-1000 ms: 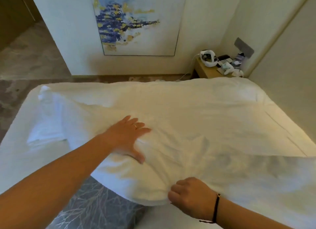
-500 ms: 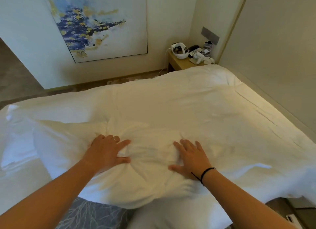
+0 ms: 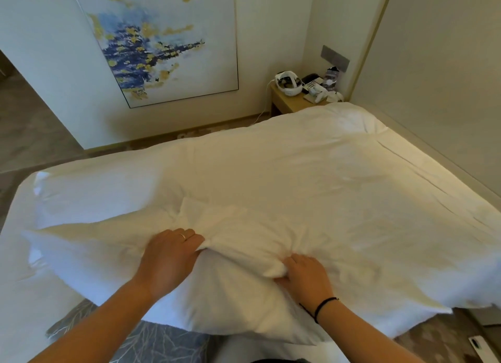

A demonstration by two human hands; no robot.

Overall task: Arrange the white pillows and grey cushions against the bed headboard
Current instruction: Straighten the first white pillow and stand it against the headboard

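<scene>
Watching the head feed — both hands are on one white pillow [image 3: 235,289] lying at the near edge of the bed [image 3: 339,178]. The left hand [image 3: 169,257] has its fingers [image 3: 189,239] curled into a raised ridge of the pillow fabric, thumb hidden underneath; there's a ring on one finger. The right hand [image 3: 307,277] bunches the same ridge from the other side, fingers tucked into the cloth, so I can't see how its fingertips lie. A thin black band sits on that wrist.

The pillow is soft and plump, a smooth white cotton-like case, creased into a fold between the two hands. It rests on a rumpled white duvet [image 3: 298,189] that covers the mattress, with low wrinkles all across it. A grey cushion [image 3: 151,343] with a pale branch pattern pokes out below the pillow's near edge, partly hidden by my left forearm.

Room: padded beige headboard [image 3: 439,97] along the right side of the bed, well apart from the pillow. A small wooden nightstand [image 3: 291,104] stands in the far corner, carrying a white headset-like device and a phone — details too small to tell. A large abstract painting [image 3: 162,43], blue and gold on white, hangs on the far wall. Grey patterned floor to the left.
</scene>
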